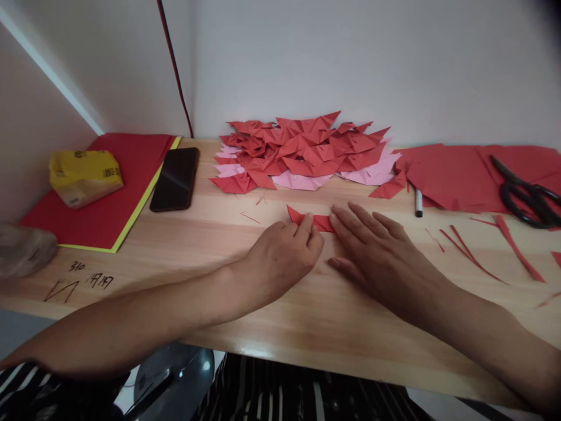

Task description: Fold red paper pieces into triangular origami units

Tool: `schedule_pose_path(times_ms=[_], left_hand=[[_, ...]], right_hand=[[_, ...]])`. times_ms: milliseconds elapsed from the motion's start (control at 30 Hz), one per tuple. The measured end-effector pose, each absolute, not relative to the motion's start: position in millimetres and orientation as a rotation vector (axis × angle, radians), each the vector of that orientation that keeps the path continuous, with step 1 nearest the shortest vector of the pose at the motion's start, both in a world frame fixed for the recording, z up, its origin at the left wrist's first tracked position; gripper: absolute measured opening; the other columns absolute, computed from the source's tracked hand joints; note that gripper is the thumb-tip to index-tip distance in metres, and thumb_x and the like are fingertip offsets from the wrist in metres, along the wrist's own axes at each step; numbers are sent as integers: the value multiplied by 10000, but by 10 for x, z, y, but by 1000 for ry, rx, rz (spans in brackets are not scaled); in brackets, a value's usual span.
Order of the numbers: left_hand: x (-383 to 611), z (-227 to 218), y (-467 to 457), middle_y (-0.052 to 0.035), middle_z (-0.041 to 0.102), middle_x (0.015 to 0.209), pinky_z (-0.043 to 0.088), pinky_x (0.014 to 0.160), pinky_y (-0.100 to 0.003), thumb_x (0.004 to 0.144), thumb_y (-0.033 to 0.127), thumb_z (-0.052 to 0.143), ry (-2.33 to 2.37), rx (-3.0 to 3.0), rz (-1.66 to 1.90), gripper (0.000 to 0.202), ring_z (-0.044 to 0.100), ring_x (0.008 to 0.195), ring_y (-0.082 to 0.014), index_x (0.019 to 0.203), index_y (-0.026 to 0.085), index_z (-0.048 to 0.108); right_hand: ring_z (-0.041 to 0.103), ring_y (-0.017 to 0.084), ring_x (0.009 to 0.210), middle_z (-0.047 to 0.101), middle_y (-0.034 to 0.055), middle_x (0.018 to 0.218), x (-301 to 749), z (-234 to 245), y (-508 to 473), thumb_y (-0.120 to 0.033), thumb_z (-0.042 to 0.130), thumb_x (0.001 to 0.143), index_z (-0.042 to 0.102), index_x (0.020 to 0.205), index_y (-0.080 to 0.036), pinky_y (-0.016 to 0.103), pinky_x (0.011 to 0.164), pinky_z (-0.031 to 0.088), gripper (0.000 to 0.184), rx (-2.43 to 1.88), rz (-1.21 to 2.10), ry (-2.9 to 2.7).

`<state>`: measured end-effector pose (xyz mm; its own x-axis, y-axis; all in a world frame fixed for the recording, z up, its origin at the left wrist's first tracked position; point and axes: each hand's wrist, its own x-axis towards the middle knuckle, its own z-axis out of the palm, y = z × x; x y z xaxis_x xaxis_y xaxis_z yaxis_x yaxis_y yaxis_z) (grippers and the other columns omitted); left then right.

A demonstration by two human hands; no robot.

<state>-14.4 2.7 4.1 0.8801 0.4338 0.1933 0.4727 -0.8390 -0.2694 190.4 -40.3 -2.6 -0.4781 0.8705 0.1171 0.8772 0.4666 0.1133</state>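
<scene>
A folded piece of red paper (323,223) lies on the table in front of me, with a pointed corner sticking up at its left end. My left hand (291,251) is closed, its fingers curled and pressed on the left part of this paper. Flat over the paper's right end rests my right hand (372,245), fingers stretched out and thumb apart. That end is hidden under the fingers. Just behind the hands is a heap of folded red paper pieces (307,143), with several folded pink paper pieces (302,180) among them.
Red sheets (456,178) lie at the right, with black-handled scissors (528,199) on them and a marker (419,203) at their edge. Thin red strips (519,248) are scattered nearby. At the left are a phone (175,178), red sheets (94,216) and a yellow packet (86,175).
</scene>
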Motion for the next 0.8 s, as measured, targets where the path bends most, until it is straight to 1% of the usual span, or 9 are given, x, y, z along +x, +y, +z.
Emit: schedule_pose_path(times_ms=[100,233,400,533,633,800], left_hand=[[-142,46,25,-207,647,1144,533,638,-320,884,56,443,-681,-2742,-173,275,668,840,-219,1117,43,588],[-149,41,25,-197,651,1132,530,652,-317,891,52,431,-681,-2737,-188,295,666,878,-219,1150,43,572],[-149,48,26,-196,638,1169,534,656,-314,894,47,417,-686,-2737,-181,310,667,892,-216,1164,46,570],[-136,54,23,-201,635,1175,539,650,-320,890,42,418,-698,-2735,-173,317,669,891,-222,1165,40,574],[-130,59,23,-198,646,1139,543,645,-327,892,42,413,-710,-2743,-160,315,672,864,-222,1160,39,578],[-130,60,27,-174,661,1071,549,658,-323,895,47,408,-722,-2746,-156,308,668,852,-216,1149,46,583]], right_hand=[[335,361,1389,413,194,1487,1895,-6,-424,-378,362,982,474,1369,-9,535,1074,350,547,-1519,-295,-2668],[347,351,1385,427,181,1482,1878,11,-438,-379,347,988,513,1347,-40,533,1072,352,521,-1475,-318,-2680],[352,346,1384,442,174,1473,1854,30,-453,-371,323,995,542,1323,-46,530,1069,356,511,-1463,-311,-2685],[358,343,1380,455,178,1462,1825,28,-460,-357,323,998,542,1318,-23,527,1070,359,512,-1475,-318,-2673],[354,345,1382,444,185,1468,1816,13,-458,-364,344,993,539,1322,-19,526,1070,362,515,-1484,-319,-2675],[352,345,1383,440,172,1475,1832,-6,-438,-365,374,982,524,1340,-32,530,1076,357,511,-1512,-302,-2660]])
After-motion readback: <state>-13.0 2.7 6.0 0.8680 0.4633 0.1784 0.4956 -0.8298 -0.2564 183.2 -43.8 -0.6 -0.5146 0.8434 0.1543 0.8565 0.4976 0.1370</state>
